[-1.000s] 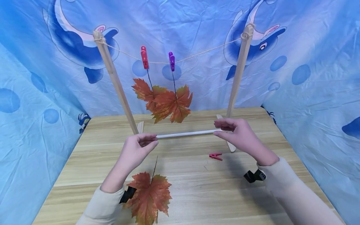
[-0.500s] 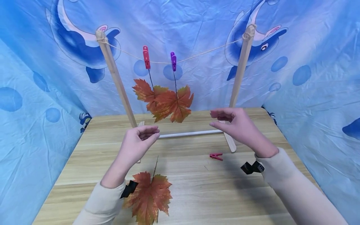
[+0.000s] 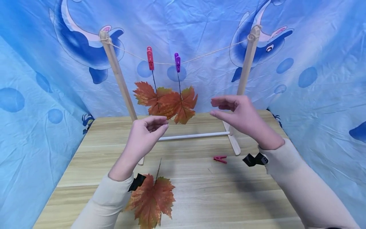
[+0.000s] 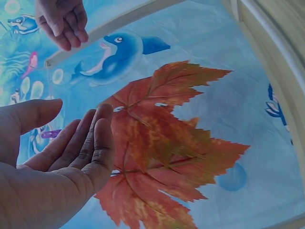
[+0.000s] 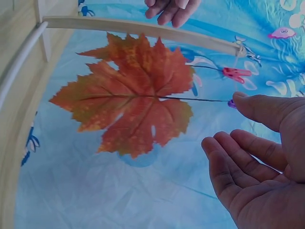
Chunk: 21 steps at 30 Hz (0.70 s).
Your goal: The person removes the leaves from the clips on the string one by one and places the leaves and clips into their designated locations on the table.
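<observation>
My left hand [image 3: 145, 135] is raised over the table, its fingers gently bent and nothing in its grasp. Level with the right post, my right hand [image 3: 238, 114] is empty too, thumb apart from the fingers. Between and behind them two orange maple leaves hang from a string [image 3: 214, 55]. A red clothespin [image 3: 150, 58] holds the left leaf [image 3: 143, 95], and a purple clothespin [image 3: 177, 62] holds the right leaf [image 3: 186, 103], which partly covers the other. Below the hands a white rod [image 3: 194, 136] runs between the post feet; my left hand hides its left end.
Wooden posts, left [image 3: 118, 74] and right [image 3: 247, 63], carry the string. On the table [image 3: 194, 187] lie a third maple leaf [image 3: 154, 200], partly behind the left wrist's camera, and a dark pink clothespin [image 3: 220, 159]. A blue dolphin-print cloth [image 3: 206, 22] surrounds the table.
Both hands have risen away from the ends of the white rod, the right one higher. The rod stays low between the posts, and the hanging leaves have barely moved.
</observation>
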Motion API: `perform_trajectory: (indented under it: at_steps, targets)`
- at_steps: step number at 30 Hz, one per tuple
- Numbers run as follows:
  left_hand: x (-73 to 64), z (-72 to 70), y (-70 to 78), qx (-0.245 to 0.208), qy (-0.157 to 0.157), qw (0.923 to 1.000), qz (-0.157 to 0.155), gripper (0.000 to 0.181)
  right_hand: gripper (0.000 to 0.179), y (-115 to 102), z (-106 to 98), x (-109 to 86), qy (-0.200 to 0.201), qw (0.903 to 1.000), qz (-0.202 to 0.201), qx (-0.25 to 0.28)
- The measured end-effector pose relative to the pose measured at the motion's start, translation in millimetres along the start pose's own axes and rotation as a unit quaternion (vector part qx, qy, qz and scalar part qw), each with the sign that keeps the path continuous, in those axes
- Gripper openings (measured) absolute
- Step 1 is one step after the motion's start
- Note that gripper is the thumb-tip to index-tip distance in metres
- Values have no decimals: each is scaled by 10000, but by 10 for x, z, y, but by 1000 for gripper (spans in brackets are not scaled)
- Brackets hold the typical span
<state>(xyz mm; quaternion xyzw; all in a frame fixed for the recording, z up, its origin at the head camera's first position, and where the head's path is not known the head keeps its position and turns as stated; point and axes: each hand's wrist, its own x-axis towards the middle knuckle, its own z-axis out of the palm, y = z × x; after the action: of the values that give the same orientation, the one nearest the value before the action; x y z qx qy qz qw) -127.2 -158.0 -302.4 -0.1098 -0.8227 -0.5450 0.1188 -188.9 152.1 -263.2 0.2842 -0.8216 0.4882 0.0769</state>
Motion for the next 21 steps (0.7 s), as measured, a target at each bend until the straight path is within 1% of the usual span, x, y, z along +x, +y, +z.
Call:
perform_trajectory:
  at_steps: [5, 10, 15, 21]
  targets:
    - [91, 18, 88, -152, 60, 9995, 256, 25, 33, -74, -48, 95, 57, 9997, -111, -231]
    - [183, 47, 148, -280, 258, 9983, 449, 26, 34, -163, -102, 178, 28, 9993, -180, -331]
    - [262, 78, 230, -314, 484, 9966, 591, 26, 35, -266, -118, 288, 53, 9991, -313, -288]
    - [385, 99, 342, -408, 501, 9955, 700, 26, 33, -398, -128, 416, 113, 9989, -436, -155]
